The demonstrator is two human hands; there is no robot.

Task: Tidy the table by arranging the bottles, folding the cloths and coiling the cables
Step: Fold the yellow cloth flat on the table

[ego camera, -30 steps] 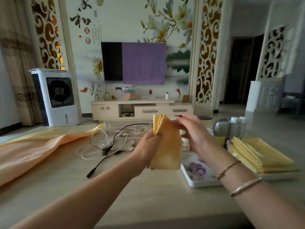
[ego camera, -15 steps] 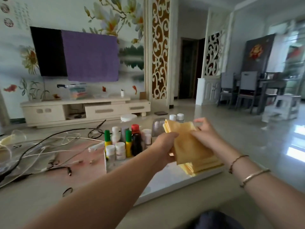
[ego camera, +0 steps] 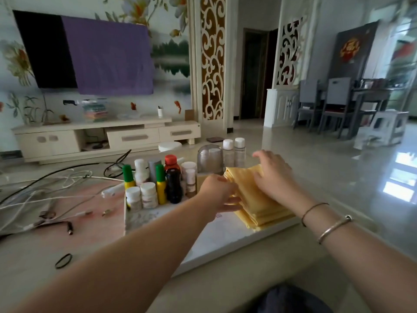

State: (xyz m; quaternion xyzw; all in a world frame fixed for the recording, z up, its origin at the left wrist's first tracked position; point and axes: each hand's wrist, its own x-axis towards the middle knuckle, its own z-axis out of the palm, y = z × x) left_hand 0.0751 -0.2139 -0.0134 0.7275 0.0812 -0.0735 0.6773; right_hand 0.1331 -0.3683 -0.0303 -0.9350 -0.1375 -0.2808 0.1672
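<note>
Cloths (ego camera: 259,197), yellow and folded, lie in a stack on the right end of the white tray (ego camera: 225,240), directly under both hands. Her right hand (ego camera: 274,177) rests flat on top with the fingers spread, and her left hand (ego camera: 220,195) sits at the stack's left edge, fingers reaching in along the folds; whether it pinches a layer I cannot tell. The risk, as I see it, is at that left side: the bottles (ego camera: 158,184) stand crowded just beyond her left hand, tall and narrow, and a careless nudge as she squares the stack could tip one into the rest. The stack also sits close to the tray's near-right rim, so a push from the left might slide the lower layers out over the edge. Farther left of her left hand, the cables (ego camera: 56,188) sprawl uncoiled across the bench (ego camera: 90,256), so that part looks undone.
</note>
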